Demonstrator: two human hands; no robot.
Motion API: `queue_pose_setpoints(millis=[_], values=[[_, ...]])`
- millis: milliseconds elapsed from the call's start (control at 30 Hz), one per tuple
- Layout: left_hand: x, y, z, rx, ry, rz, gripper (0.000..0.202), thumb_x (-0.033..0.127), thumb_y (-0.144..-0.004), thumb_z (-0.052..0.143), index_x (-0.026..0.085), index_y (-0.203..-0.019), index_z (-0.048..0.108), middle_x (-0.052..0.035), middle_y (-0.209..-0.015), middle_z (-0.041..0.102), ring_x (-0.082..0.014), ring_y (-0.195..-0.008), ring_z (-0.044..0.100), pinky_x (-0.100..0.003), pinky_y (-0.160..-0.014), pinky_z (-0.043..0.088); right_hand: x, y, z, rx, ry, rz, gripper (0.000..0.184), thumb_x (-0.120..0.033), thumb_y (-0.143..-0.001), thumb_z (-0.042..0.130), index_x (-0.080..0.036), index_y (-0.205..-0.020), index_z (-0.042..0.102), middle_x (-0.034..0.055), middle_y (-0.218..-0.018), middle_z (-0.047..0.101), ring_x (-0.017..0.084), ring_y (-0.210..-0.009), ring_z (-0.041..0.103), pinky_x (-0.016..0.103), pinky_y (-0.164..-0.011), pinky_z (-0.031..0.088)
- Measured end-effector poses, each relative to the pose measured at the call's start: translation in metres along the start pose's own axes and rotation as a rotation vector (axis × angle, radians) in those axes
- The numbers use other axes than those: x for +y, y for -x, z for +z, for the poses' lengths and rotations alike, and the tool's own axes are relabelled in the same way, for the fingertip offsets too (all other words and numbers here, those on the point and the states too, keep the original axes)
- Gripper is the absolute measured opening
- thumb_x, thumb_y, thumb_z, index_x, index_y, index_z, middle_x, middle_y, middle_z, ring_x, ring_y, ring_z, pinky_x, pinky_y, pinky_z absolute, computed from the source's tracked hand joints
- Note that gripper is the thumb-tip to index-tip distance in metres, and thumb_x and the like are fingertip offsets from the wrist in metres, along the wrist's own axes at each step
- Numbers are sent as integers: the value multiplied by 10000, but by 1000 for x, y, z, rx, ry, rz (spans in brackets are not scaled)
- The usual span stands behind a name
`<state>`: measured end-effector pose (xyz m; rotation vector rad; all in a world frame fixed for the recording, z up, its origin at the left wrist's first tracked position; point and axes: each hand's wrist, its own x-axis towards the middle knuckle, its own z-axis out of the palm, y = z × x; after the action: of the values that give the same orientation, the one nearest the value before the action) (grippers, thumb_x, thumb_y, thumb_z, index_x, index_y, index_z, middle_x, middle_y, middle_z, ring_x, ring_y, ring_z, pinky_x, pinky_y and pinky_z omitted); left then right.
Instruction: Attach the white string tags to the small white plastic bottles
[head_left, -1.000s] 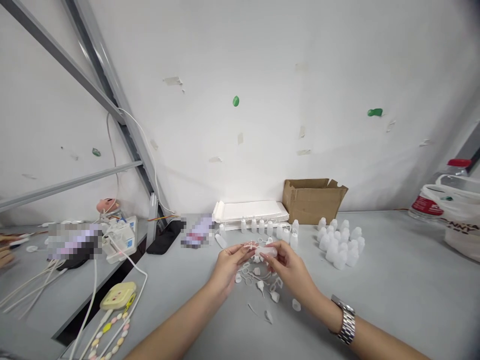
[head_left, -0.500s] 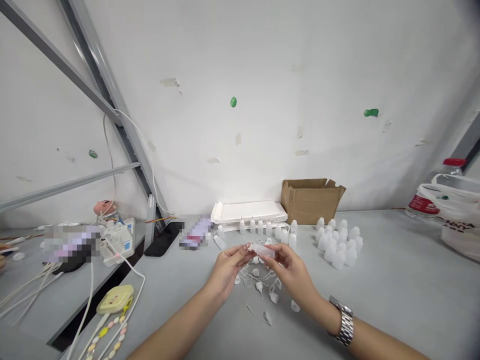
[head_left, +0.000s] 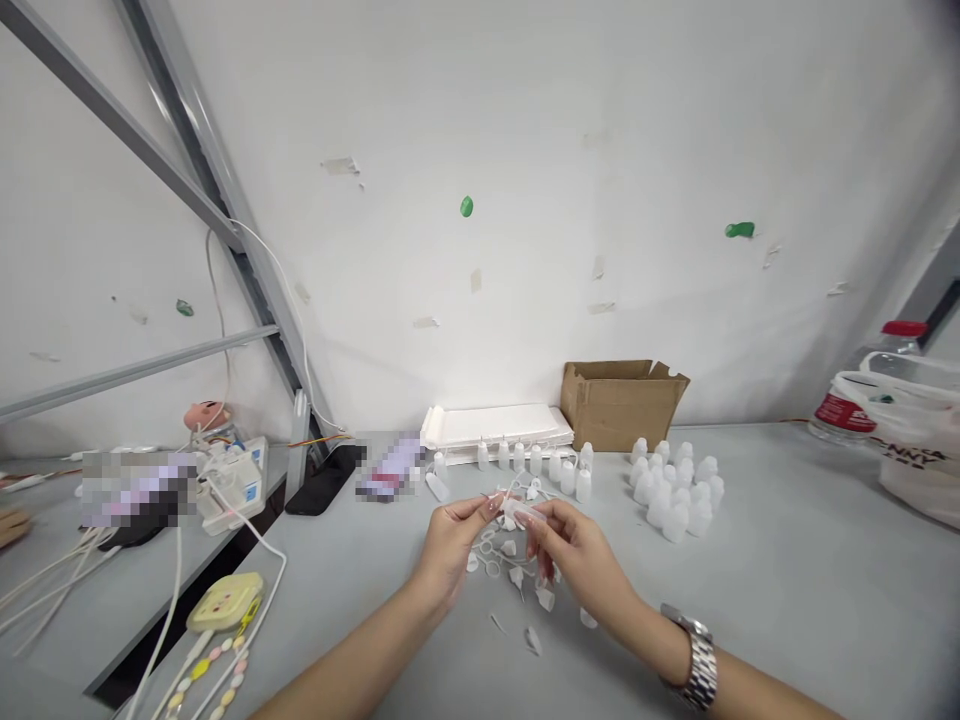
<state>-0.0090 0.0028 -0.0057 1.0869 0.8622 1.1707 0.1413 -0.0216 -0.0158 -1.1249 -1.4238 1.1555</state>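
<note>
A small translucent plastic squeeze bottle (head_left: 523, 511) is held on its side between my two hands. My right hand (head_left: 581, 555) is closed around its body end. My left hand (head_left: 450, 548) pinches at the neck end, where the fingertips hide the detail. Below and behind the hands lie loose white caps (head_left: 545, 598), dropper tips (head_left: 516, 577) and ring straps (head_left: 492, 568). Behind them stand several capped bottles (head_left: 535, 458), and one bottle (head_left: 437, 487) lies on its side. At the right is a cluster of bottles (head_left: 673, 520) standing upright.
White flat packs (head_left: 499, 422) and an open cardboard box (head_left: 622, 410) stand against the wall. Phones (head_left: 326, 480), a power strip (head_left: 238, 490), cables and a yellow case (head_left: 225, 602) are on the left. At far left another person's hand (head_left: 13, 525) shows. A plastic bag (head_left: 919, 470) sits at right.
The bottle and my right fingers have dropped slightly and shifted left, and the right-hand fingers now curl downward. My left hand stays at the neck end. Another person's hand at far left has moved.
</note>
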Motion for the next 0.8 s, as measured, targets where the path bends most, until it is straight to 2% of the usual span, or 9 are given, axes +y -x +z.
queue_pose_setpoints(millis=[100, 167, 300, 400, 500, 633, 700, 800], values=[[3, 1, 0, 48, -91, 42, 288, 353, -650, 694, 146, -849, 716, -92, -950, 701, -271, -1012, 576, -365, -924, 390, -4, -6, 1, -153, -272, 267, 527, -695, -656, 509, -168, -658, 498, -38, -429, 501, 83, -327, 410, 200, -358, 312], [6, 1, 1, 67, -115, 49, 298, 356, -639, 699, 147, -852, 714, -91, -970, 695, -278, -1016, 576, -369, -919, 397, -4, -7, 1, -190, -351, 333, 539, -691, -660, 508, -153, -643, 513, -48, -394, 476, 58, -309, 359, 189, -370, 284], [7, 1, -1, 54, -127, 66, 292, 348, -637, 700, 158, -858, 714, -86, -1018, 678, -268, -1038, 566, -346, -915, 404, 0, -8, -1, -182, -328, 278, 507, -653, -658, 552, -146, -667, 549, -63, -382, 456, 44, -310, 305, 190, -389, 241], [6, -1, -2, 15, -174, 99, 257, 349, -653, 684, 157, -819, 722, -76, -961, 699, -258, -969, 597, -329, -873, 429, 3, -9, -1, -189, -325, 251, 490, -643, -658, 561, -153, -667, 541, -65, -400, 457, 47, -327, 302, 195, -400, 241], [5, -2, -1, 25, -206, 111, 244, 353, -665, 671, 154, -796, 724, -69, -893, 713, -247, -889, 616, -316, -821, 450, 5, -10, -1, -148, -299, 211, 472, -630, -648, 585, -164, -696, 525, -49, -478, 510, 66, -373, 383, 204, -425, 293], [6, -1, -1, 74, -209, 89, 269, 360, -645, 683, 152, -809, 726, -80, -907, 709, -268, -907, 608, -337, -814, 454, 3, -10, 0, -50, -206, 96, 452, -580, -600, 667, -167, -712, 523, -38, -518, 546, 94, -437, 461, 219, -470, 358], [7, 0, -1, 64, -231, 110, 272, 361, -656, 676, 163, -835, 725, -76, -932, 706, -274, -948, 596, -349, -854, 436, 1, -8, -1, -98, -214, 105, 448, -589, -623, 645, -165, -687, 519, -33, -484, 548, 90, -407, 449, 212, -440, 343], [11, 0, -2, -9, -227, 124, 275, 359, -681, 660, 175, -878, 715, -67, -929, 708, -270, -972, 591, -359, -900, 408, -3, -6, -2, -272, -367, 218, 474, -633, -698, 537, -161, -648, 520, -43, -380, 497, 67, -305, 353, 199, -364, 268]])
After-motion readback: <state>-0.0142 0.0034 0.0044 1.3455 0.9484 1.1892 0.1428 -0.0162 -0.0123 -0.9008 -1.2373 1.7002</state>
